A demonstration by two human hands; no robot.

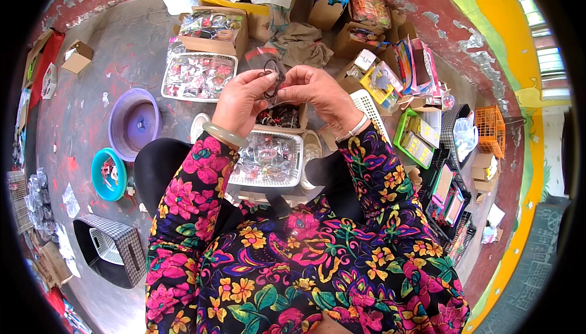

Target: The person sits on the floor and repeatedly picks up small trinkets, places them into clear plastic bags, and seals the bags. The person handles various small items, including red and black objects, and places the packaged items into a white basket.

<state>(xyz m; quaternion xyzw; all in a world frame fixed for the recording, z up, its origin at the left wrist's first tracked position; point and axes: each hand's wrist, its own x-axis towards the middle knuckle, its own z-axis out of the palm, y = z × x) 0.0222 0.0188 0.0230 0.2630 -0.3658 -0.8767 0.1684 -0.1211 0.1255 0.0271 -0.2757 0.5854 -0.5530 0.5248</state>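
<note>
Between both hands' fingertips, dark hair ties (pixel 272 76).

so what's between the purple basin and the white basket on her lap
In the head view, only the person's dark-clad left knee lies between the purple basin and the white basket.

Your left hand (pixel 241 96) and right hand (pixel 314 90) are raised together, fingertips pinching a small clear packet (pixel 268 65) with dark ring-shaped hair ties (pixel 271 78) against it. Exact grip on each is hard to tell, fingers overlap. Pale green bangle (pixel 224 134) on your left wrist, thin white bracelet (pixel 353 128) on the right. White mesh basket (pixel 268 160) of small wrapped items sits on your lap, just below the hands. Small cardboard box (pixel 281 117) of dark items just beyond it. Purple basin (pixel 134 123) and teal bowl (pixel 108 174) on the floor to your left, near each other. Another white basket (pixel 198 76) ahead-left. Green crate (pixel 415 139) and orange crate (pixel 491 129) to your right.
</note>
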